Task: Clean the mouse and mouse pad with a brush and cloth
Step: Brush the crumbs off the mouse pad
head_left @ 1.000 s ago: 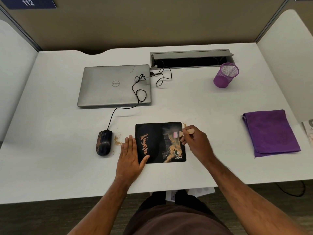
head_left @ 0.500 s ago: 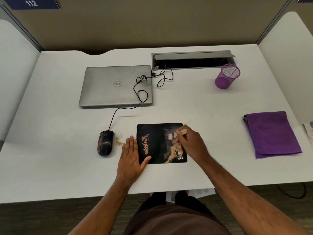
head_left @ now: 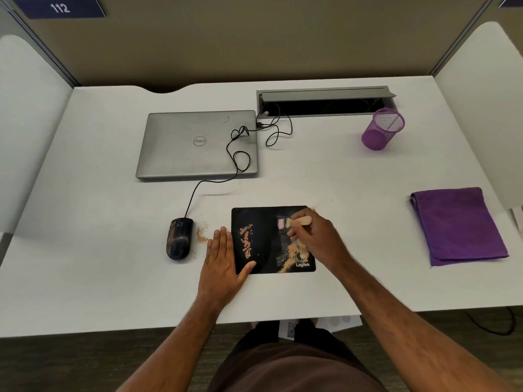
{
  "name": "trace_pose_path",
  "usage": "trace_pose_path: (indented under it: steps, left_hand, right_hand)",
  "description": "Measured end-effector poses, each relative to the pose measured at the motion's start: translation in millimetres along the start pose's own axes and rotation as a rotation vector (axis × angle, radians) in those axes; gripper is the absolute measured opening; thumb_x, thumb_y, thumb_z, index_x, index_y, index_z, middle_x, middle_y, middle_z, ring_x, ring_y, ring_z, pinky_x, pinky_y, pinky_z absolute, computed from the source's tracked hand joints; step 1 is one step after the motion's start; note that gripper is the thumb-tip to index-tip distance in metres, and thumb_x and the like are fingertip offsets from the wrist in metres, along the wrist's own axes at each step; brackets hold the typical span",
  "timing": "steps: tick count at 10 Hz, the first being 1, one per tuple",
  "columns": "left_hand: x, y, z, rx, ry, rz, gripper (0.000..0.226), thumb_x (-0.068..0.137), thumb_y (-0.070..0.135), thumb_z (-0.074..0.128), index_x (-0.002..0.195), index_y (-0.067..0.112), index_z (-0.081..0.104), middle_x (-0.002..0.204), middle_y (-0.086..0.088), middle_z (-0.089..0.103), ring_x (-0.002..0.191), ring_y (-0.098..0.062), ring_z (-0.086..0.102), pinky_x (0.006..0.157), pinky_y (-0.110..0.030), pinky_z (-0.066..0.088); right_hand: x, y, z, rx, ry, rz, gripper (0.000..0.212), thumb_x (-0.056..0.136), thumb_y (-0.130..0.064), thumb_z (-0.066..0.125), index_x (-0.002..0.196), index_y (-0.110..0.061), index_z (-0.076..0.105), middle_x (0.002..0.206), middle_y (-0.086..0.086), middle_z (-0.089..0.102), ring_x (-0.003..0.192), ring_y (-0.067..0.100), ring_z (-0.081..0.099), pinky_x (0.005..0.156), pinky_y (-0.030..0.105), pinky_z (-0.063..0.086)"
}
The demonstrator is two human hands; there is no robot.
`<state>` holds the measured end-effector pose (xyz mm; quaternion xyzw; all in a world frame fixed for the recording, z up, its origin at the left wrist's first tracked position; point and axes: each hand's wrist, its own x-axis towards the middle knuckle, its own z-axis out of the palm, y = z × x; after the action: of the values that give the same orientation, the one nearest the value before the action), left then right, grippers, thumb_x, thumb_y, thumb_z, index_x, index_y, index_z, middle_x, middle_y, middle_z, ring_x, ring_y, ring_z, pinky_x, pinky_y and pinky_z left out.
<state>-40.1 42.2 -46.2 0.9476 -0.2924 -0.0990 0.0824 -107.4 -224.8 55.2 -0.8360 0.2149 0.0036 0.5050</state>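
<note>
A black mouse pad (head_left: pixel 267 239) lies on the white desk, streaked with tan dust at its left and lower right. My right hand (head_left: pixel 318 240) grips a small wooden-handled brush (head_left: pixel 300 221) over the pad's right part, its pinkish bristles on the pad. My left hand (head_left: pixel 222 260) rests flat on the desk at the pad's left edge, thumb on the pad. A dark, dust-smeared wired mouse (head_left: pixel 179 239) sits left of the pad. A folded purple cloth (head_left: pixel 458 224) lies far right.
Tan crumbs (head_left: pixel 202 234) lie between mouse and pad. A closed silver laptop (head_left: pixel 198 144) sits behind, the mouse cable (head_left: pixel 240 154) looped across it. A purple mesh pen cup (head_left: pixel 383 128) and a grey cable tray (head_left: pixel 325 101) stand at the back. Partition walls flank the desk.
My right hand has carried the brush a little leftward across the pad's right part. The left hand has stayed put.
</note>
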Motion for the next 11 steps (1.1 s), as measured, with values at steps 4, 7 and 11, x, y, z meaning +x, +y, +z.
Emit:
trace_pose_path:
  steps: [4, 7, 11]
  left_hand:
    - [0.2, -0.5, 1.8, 0.018, 0.005, 0.004, 0.101, 0.1, 0.078, 0.022, 0.164, 0.001, 0.006, 0.174, -0.015, -0.002, 0.161, -0.026, -0.008, 0.13, -0.04, -0.002]
    - [0.3, -1.9, 2.1, 0.019, 0.0, 0.008, 0.101, 0.1, 0.078, 0.021, 0.164, 0.001, 0.004, 0.174, -0.015, -0.004, 0.161, -0.026, -0.009, 0.129, -0.04, -0.001]
    - [0.5, -2.4, 0.4, 0.02, -0.024, 0.005, 0.102, 0.099, 0.079, 0.019, 0.164, 0.003, 0.001, 0.174, -0.013, -0.007, 0.16, -0.024, -0.013, 0.129, -0.039, -0.004]
  right_hand:
    - [5.0, 9.2, -18.9, -0.05, 0.122, 0.024, 0.006, 0.105, -0.023, 0.059, 0.107, -0.02, 0.064, 0.083, -0.005, 0.077, 0.072, 0.004, 0.075, 0.072, 0.029, 0.06]
    - [10.4, 7.6, 4.4, -0.13, 0.06, 0.044, 0.007, 0.106, -0.029, 0.055, 0.109, -0.025, 0.061, 0.087, -0.007, 0.076, 0.078, 0.006, 0.074, 0.073, 0.031, 0.061]
    - [17.1, 5.6, -0.3, -0.084, 0.049, 0.037, 0.009, 0.106, -0.025, 0.055, 0.104, -0.021, 0.063, 0.082, -0.005, 0.076, 0.072, 0.007, 0.074, 0.074, 0.031, 0.062]
